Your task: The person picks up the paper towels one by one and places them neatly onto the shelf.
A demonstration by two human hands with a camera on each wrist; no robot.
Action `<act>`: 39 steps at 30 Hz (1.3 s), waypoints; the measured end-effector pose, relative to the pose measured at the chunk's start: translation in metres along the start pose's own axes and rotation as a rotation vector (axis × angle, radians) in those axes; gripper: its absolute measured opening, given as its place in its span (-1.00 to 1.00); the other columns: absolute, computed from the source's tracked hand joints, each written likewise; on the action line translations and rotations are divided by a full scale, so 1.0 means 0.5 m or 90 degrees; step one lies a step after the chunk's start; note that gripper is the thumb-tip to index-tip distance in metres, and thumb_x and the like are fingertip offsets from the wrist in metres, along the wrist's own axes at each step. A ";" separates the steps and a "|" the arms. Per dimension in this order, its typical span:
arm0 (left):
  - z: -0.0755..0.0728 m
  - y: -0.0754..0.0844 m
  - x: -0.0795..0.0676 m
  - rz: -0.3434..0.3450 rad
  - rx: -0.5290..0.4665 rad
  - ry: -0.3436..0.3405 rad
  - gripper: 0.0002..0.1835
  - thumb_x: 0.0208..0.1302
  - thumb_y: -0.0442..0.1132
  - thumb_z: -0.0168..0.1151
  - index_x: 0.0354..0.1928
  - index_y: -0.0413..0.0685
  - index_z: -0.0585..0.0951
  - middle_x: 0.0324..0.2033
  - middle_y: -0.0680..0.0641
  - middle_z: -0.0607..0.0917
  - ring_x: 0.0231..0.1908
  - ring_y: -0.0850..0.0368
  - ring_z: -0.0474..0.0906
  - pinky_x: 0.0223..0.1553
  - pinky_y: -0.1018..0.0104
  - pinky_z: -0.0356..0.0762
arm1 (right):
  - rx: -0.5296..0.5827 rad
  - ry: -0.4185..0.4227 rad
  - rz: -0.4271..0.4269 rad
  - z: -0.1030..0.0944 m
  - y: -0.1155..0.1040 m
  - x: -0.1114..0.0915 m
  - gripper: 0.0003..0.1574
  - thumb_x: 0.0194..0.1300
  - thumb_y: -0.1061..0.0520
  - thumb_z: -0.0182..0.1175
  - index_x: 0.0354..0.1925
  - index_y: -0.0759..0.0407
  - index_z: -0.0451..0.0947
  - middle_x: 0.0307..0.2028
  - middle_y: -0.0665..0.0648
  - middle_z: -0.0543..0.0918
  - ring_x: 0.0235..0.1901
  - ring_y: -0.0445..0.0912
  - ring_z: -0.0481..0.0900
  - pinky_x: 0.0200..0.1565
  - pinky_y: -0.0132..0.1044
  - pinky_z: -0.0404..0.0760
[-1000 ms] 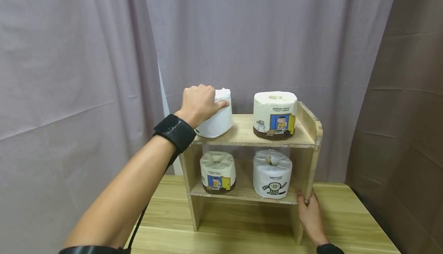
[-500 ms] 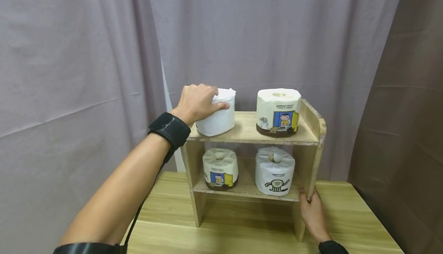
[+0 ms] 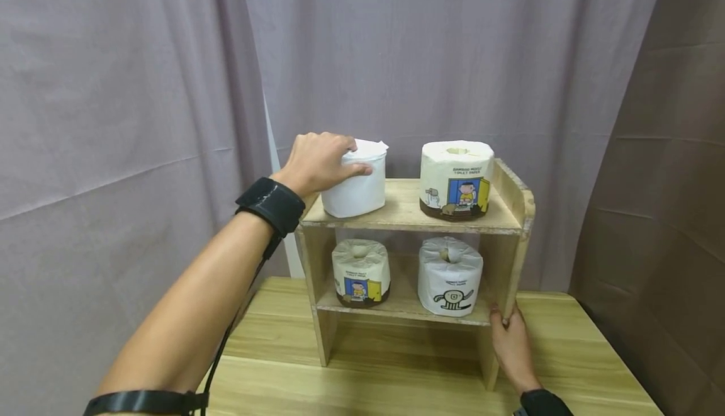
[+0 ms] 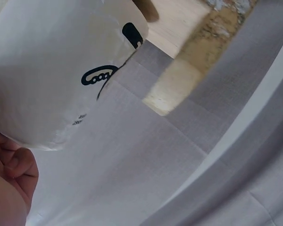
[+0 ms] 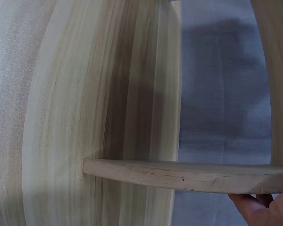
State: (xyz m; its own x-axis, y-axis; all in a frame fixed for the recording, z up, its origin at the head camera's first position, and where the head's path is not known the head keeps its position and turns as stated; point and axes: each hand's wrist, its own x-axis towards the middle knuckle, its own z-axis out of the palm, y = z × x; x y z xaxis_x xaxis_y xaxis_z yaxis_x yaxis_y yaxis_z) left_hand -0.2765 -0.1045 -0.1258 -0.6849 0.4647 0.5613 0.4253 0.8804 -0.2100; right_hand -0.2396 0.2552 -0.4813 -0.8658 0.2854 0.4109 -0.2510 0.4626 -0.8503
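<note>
On the left of the upper board of a small wooden shelf (image 3: pixel 402 202), a white toilet roll (image 3: pixel 362 186) stands under my left hand (image 3: pixel 318 161). That hand grips it from the left and top, thumb along its front. The left wrist view shows black printing on the roll's wrapper (image 4: pixel 42 70), with curled fingers (image 4: pixel 19 169) at its edge. My right hand (image 3: pixel 512 347) holds the shelf's right side panel low down, thumb at the front edge. In the right wrist view, fingertips (image 5: pixel 245 205) press against that panel (image 5: pixel 179 176).
A cartoon-printed toilet roll (image 3: pixel 455 180) stands on the upper right. Below are another cartoon roll (image 3: pixel 361 274) and a white roll with a striped figure (image 3: pixel 450 277). The shelf stands on a wood-grain table (image 3: pixel 272 347). Grey curtains (image 3: pixel 453 57) hang behind.
The head view has shifted slightly. My left hand has slid a little left on the roll, and black print at its lower left no longer shows. The right hand keeps its hold.
</note>
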 end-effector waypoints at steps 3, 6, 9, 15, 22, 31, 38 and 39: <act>-0.001 -0.011 -0.004 0.007 -0.018 -0.003 -0.39 0.15 0.46 0.08 -0.03 0.18 0.64 -0.21 0.07 0.70 -0.38 0.13 0.53 -0.51 0.12 0.37 | 0.004 -0.003 -0.005 0.002 -0.002 0.001 -0.43 0.53 -0.02 -0.16 0.32 0.29 0.26 0.21 0.43 0.44 0.23 0.23 0.33 0.21 0.16 0.26; -0.001 -0.022 -0.007 0.014 -0.038 -0.009 -0.41 0.15 0.44 0.10 0.00 0.20 0.64 -0.18 0.08 0.70 -0.35 0.15 0.54 -0.49 0.13 0.38 | 0.013 -0.005 -0.008 0.004 -0.006 0.001 -0.43 0.53 -0.01 -0.15 0.32 0.30 0.27 0.21 0.44 0.44 0.23 0.23 0.33 0.21 0.17 0.26; -0.001 -0.031 -0.009 0.021 -0.055 -0.017 -0.40 0.16 0.42 0.12 0.05 0.21 0.63 -0.11 0.08 0.70 -0.30 0.15 0.56 -0.48 0.14 0.39 | 0.021 -0.004 -0.010 0.005 -0.009 0.000 -0.45 0.52 0.01 -0.14 0.31 0.31 0.28 0.21 0.44 0.44 0.23 0.22 0.34 0.22 0.15 0.26; 0.002 -0.042 -0.012 0.025 -0.084 -0.028 -0.37 0.14 0.42 0.14 0.11 0.21 0.61 -0.03 0.09 0.68 -0.22 0.16 0.57 -0.44 0.16 0.40 | 0.024 -0.004 -0.009 0.005 -0.010 -0.004 -0.46 0.52 0.03 -0.14 0.30 0.32 0.28 0.20 0.43 0.44 0.23 0.20 0.34 0.21 0.13 0.26; 0.006 -0.048 -0.015 0.016 -0.116 -0.038 -0.41 0.14 0.40 0.17 0.06 0.23 0.61 -0.05 0.12 0.67 -0.21 0.16 0.55 -0.40 0.15 0.39 | 0.015 -0.011 -0.004 0.000 -0.008 -0.005 -0.41 0.53 -0.01 -0.16 0.35 0.28 0.24 0.23 0.44 0.41 0.25 0.23 0.31 0.21 0.17 0.25; 0.011 -0.048 -0.016 0.003 -0.096 -0.059 -0.32 0.17 0.43 0.08 0.18 0.20 0.57 0.04 0.08 0.66 -0.17 0.14 0.57 -0.40 0.16 0.40 | 0.011 -0.007 0.005 -0.006 -0.004 -0.013 -0.44 0.53 -0.02 -0.16 0.32 0.28 0.26 0.22 0.44 0.41 0.24 0.24 0.32 0.20 0.18 0.25; 0.011 -0.007 0.000 -0.015 -0.006 -0.003 -0.23 0.13 0.56 -0.08 0.09 0.14 0.52 -0.14 0.09 0.64 -0.27 0.13 0.55 -0.46 0.13 0.40 | 0.007 -0.001 0.006 -0.012 -0.009 -0.015 -0.45 0.52 -0.02 -0.14 0.29 0.28 0.28 0.20 0.43 0.44 0.23 0.21 0.34 0.21 0.13 0.26; 0.012 0.003 0.003 -0.023 0.009 0.005 -0.21 0.12 0.58 -0.11 0.08 0.12 0.51 -0.16 0.09 0.63 -0.27 0.12 0.55 -0.46 0.12 0.41 | 0.002 0.000 0.007 -0.012 -0.009 -0.015 -0.45 0.52 -0.02 -0.15 0.29 0.28 0.28 0.19 0.44 0.44 0.22 0.22 0.34 0.20 0.13 0.26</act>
State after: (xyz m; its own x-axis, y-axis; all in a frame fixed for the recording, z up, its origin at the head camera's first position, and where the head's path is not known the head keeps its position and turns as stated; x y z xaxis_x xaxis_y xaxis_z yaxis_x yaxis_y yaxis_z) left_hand -0.2806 -0.1017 -0.1301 -0.6954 0.4312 0.5749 0.3912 0.8982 -0.2005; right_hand -0.2291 0.2561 -0.4786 -0.8686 0.2910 0.4010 -0.2424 0.4564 -0.8561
